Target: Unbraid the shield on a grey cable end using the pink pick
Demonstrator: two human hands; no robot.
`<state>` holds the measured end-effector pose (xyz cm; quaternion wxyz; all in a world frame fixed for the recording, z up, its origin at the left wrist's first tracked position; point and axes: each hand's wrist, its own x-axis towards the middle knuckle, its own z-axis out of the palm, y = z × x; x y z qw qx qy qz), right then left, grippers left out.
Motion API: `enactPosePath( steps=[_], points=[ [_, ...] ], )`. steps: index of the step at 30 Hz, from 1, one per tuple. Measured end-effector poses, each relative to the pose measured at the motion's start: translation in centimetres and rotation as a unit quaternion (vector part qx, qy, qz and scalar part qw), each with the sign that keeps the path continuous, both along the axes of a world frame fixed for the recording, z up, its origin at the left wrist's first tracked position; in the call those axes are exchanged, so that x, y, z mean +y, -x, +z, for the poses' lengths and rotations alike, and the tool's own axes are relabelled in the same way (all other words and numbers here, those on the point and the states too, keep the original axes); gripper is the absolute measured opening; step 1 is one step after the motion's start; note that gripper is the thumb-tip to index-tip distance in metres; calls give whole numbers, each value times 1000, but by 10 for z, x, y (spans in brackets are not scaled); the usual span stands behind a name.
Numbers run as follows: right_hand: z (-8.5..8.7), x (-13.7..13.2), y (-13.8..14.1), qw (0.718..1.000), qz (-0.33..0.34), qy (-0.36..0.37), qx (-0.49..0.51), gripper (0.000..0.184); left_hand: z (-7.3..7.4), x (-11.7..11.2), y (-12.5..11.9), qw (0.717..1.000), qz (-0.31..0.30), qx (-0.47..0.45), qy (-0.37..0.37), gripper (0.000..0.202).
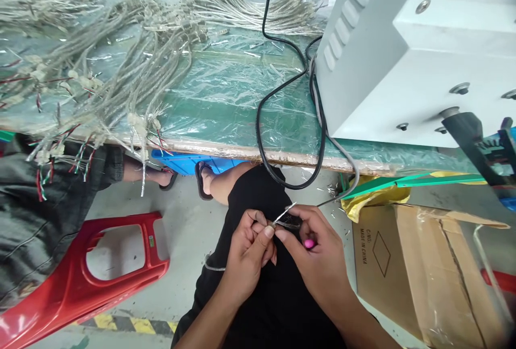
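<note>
Head view: left hand point(246, 256) and right hand point(318, 255) closed in pinches, fingertips nearly meeting, both gripping a short braided wire point(285, 221) above the person's lap. Wire end sticks up and right, frayed dark strands at the pinch. Small pink object point(309, 243) sits against the right hand, exact kind unclear. Black clothing point(258, 198) covers the lap beneath the hands.

Landmark: table point(258, 155), edge just beyond the hands. On it, under and over clear plastic sheet point(229, 85), lie many wire bundles point(133, 80), ends hanging over the edge. White machine point(387, 58) stands on the table's right, with black cord point(322, 139) and grey cable point(346, 158) looping down past the edge. Below the edge: sandals point(203, 179) and blue crate point(189, 162). Nearer than the table, on the floor: red plastic stool point(92, 268) to the left, cardboard box point(407, 268) to the right, yellow bag point(373, 198) behind the box.
</note>
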<state>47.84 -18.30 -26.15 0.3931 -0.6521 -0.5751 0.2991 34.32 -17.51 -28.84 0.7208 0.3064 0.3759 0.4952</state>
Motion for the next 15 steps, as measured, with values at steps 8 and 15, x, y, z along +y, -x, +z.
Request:
enactPosePath(
  steps=[8, 15],
  points=[
    [4, 16, -9, 996, 81, 24, 41, 21, -3, 2, 2, 1000, -16, -21, 5, 16],
    [-14, 23, -21, 976, 212, -38, 13, 12, -5, 1, 0, 999, -12, 6, -30, 43]
  ],
)
